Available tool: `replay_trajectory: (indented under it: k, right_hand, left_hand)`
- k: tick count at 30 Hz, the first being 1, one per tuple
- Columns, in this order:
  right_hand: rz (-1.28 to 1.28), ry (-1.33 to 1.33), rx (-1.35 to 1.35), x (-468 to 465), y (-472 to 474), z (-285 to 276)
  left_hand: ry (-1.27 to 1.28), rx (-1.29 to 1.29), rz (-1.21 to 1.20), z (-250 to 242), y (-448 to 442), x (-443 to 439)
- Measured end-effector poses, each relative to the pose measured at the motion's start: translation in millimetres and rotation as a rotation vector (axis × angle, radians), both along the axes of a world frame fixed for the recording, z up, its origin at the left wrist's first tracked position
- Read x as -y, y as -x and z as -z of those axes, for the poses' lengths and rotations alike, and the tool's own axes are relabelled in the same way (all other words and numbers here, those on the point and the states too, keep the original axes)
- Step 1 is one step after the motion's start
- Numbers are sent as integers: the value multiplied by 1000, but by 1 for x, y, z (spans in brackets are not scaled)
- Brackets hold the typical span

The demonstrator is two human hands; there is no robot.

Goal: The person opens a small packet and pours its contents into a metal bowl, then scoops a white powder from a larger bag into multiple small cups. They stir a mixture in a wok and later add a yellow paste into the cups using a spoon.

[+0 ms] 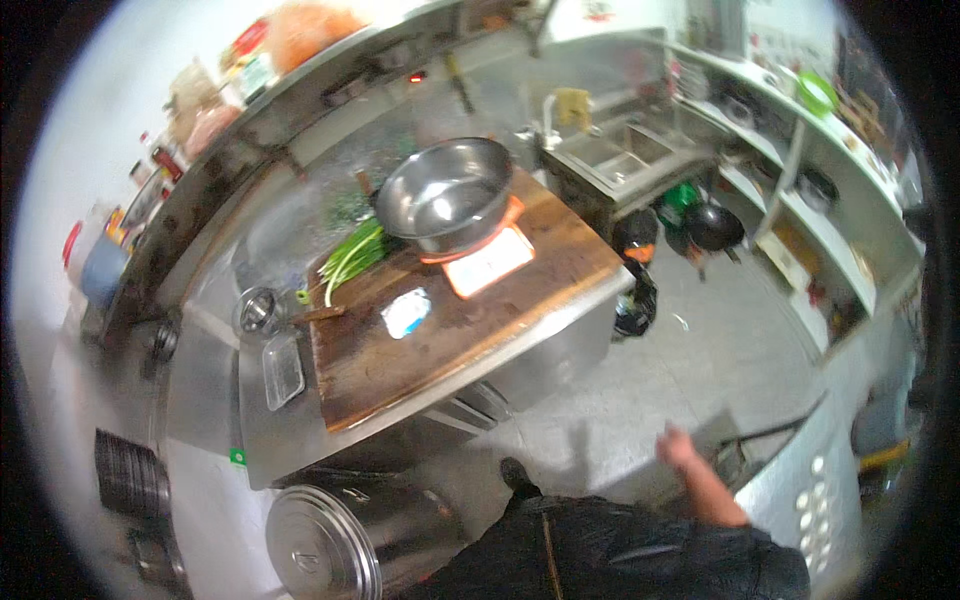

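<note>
My right hand (676, 448) hangs at the lower right over the floor, blurred; whether its fingers hold anything I cannot tell. My left hand is out of view. Before me a wooden cutting board (480, 322) lies on a metal table. On its far part a large steel bowl (448, 196) rests on an orange and white kitchen scale (491, 262). A bunch of green onions (354, 256) lies left of the bowl. Nearer to me on the board is a small white and blue packet (406, 313). A wooden handle (322, 313) crosses the board's left edge.
A lidded steel pot (319, 547) stands at lower left. A clear plastic container (283, 373) lies left of the board. Beyond are a sink (622, 161) and a black wok (714, 226). Shelves (795, 172) line the right; a metal table (795, 480) holds small white round pieces.
</note>
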State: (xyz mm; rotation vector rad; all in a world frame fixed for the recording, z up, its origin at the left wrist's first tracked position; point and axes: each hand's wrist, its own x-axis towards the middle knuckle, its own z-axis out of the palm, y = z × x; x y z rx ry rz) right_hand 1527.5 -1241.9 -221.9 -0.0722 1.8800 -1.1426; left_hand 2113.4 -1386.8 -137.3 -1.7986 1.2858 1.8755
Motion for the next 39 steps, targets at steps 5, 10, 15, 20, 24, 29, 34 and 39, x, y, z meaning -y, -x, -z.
replay_trajectory:
  k: [5,10,15,20,24,29,34,39]
  right_hand:
    - [-444,-386,465,-10,-83,17]
    - [-1239,-416,673,172,-55,-160]
    - [-1486,490,-442,442,-52,-451]
    - [-921,1274,-1011,657,-119,-655]
    - [-717,1127,-1105,848,-144,-734]
    - [-586,641,-1170,1012,-154,-783]
    - [-572,398,-1274,1088,-155,-804]
    - [-648,249,-1194,1138,-112,-791]
  left_hand:
    - [-293,-101,178,12,-17,79]
    - [-158,-366,43,-24,-21,227]
    - [972,-133,-511,-56,10,401]
    - [1242,184,-587,-27,51,472]
    - [1118,267,-692,-30,65,474]
    - [939,412,-597,-74,77,480]
    - [736,359,-481,-107,71,499]
    - [590,306,-411,-121,61,514]
